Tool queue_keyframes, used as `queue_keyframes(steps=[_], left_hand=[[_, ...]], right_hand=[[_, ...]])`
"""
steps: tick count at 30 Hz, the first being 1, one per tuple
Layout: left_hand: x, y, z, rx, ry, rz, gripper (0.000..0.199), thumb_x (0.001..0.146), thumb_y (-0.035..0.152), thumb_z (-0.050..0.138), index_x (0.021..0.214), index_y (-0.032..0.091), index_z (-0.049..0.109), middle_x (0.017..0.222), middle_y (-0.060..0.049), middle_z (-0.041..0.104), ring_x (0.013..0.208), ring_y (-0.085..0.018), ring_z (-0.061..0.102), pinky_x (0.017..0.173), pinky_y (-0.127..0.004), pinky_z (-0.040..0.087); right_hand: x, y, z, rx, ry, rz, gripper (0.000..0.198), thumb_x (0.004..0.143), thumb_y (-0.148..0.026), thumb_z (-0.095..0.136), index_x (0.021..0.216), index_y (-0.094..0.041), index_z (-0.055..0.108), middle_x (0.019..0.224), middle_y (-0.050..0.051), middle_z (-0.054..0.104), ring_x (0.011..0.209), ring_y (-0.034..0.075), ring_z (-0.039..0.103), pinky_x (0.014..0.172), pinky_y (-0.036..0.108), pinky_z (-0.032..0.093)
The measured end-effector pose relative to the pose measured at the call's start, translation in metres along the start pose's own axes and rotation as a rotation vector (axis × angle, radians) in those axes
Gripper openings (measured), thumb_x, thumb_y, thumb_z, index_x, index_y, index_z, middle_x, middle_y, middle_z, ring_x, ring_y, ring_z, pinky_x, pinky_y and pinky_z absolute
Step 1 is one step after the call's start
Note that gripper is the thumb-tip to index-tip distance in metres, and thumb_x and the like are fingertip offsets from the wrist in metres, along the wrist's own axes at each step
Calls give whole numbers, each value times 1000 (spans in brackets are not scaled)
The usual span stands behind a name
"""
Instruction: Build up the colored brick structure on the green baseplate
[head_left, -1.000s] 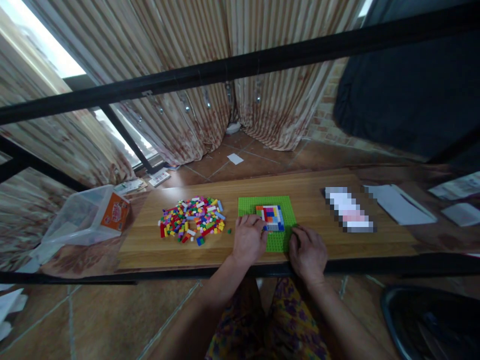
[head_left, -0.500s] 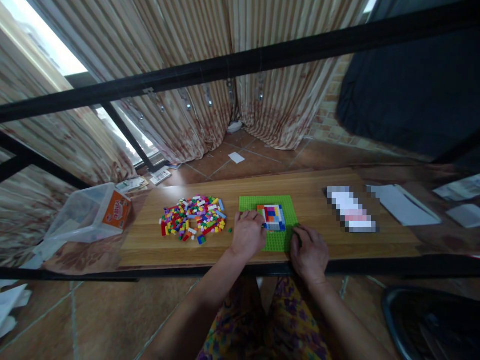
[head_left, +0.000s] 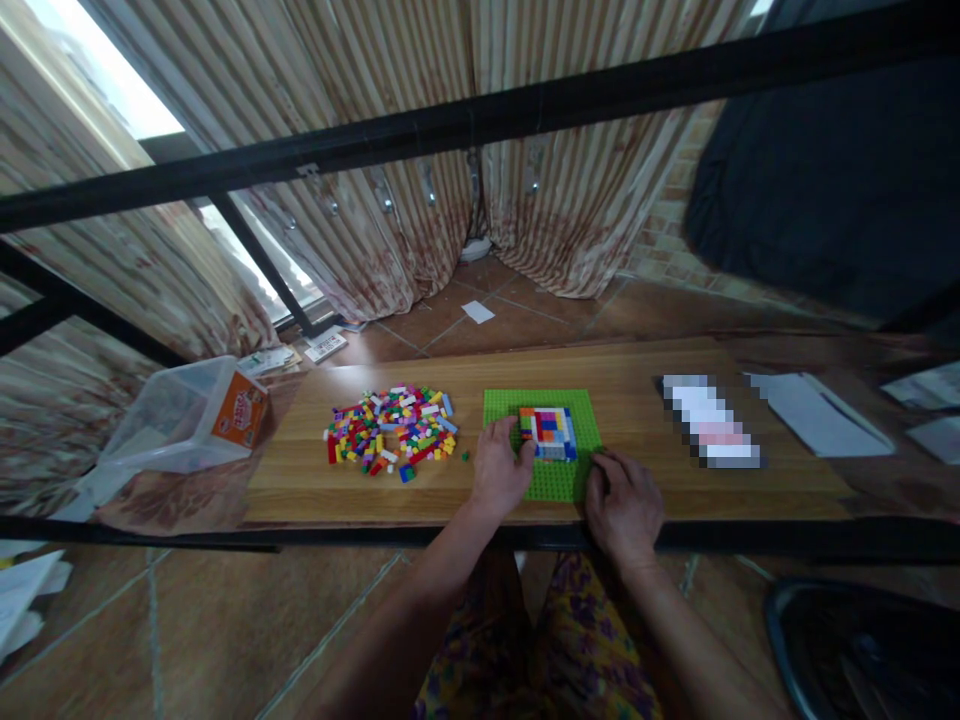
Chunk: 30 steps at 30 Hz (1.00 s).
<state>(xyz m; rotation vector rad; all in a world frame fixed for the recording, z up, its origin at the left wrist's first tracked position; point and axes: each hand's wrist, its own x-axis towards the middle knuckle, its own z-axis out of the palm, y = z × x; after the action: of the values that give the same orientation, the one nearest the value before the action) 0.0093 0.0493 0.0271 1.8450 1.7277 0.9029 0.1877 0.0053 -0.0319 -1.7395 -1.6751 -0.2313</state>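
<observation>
A green studded baseplate lies on the wooden table, bearing a low block of toy bricks in white, red, blue, orange and yellow. My left hand is at the left side of this block, fingers and thumb bent toward each other around its edge. What sits between those fingertips is too small and dark to make out. At the plate's right edge rests my right hand, its fingers curled in and closed against the rim. A heap of loose toy bricks is spread to the left of the plate.
A small green brick lies between heap and plate. A clear plastic box with an orange label stands left of the table. A pixelated phone-like object and white papers are on the right. A black bar crosses beyond.
My left hand has turned slightly, and its thumb now shows apart from the fingers at the block's left edge. My right hand stays on the plate's edge. The whole view has shifted slightly.
</observation>
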Motion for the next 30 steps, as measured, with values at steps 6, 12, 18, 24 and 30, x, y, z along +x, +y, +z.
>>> queue_keyframes(steps=[6, 12, 18, 24, 30], left_hand=[[6, 1, 9, -40, -20, -84, 37, 82, 27, 60, 117, 15, 56, 112, -12, 65, 108, -23, 60, 96, -38, 47], [9, 4, 12, -97, -34, -174, 38, 79, 23, 63, 117, 17, 56, 111, -11, 67, 104, -21, 62, 91, -36, 48], [11, 8, 13, -118, -49, -236, 36, 78, 18, 63, 114, 17, 58, 109, -9, 67, 104, -20, 62, 92, -33, 47], [12, 7, 13, -149, -51, -264, 35, 75, 17, 65, 110, 16, 60, 103, -8, 69, 97, -19, 64, 88, -31, 49], [7, 6, 13, -176, -18, -216, 34, 76, 21, 63, 110, 16, 61, 103, -10, 68, 96, -21, 64, 89, -34, 50]], right_hand=[[1, -1, -1, 10, -7, 4, 24, 88, -26, 47, 101, -18, 67, 105, 10, 66, 97, 23, 57, 85, 36, 43], [0, -1, -1, -3, -11, 14, 25, 89, -26, 47, 101, -18, 67, 105, 10, 66, 97, 23, 57, 84, 35, 43], [0, 0, -1, -13, -6, -5, 25, 89, -26, 48, 100, -17, 68, 104, 10, 67, 96, 22, 58, 86, 35, 45], [-2, 2, 0, -24, -13, 2, 28, 90, -30, 47, 100, -16, 69, 104, 10, 67, 96, 24, 59, 84, 35, 45], [-2, 5, 1, -23, -23, -4, 32, 90, -33, 44, 100, -15, 69, 104, 12, 67, 95, 26, 59, 83, 37, 46]])
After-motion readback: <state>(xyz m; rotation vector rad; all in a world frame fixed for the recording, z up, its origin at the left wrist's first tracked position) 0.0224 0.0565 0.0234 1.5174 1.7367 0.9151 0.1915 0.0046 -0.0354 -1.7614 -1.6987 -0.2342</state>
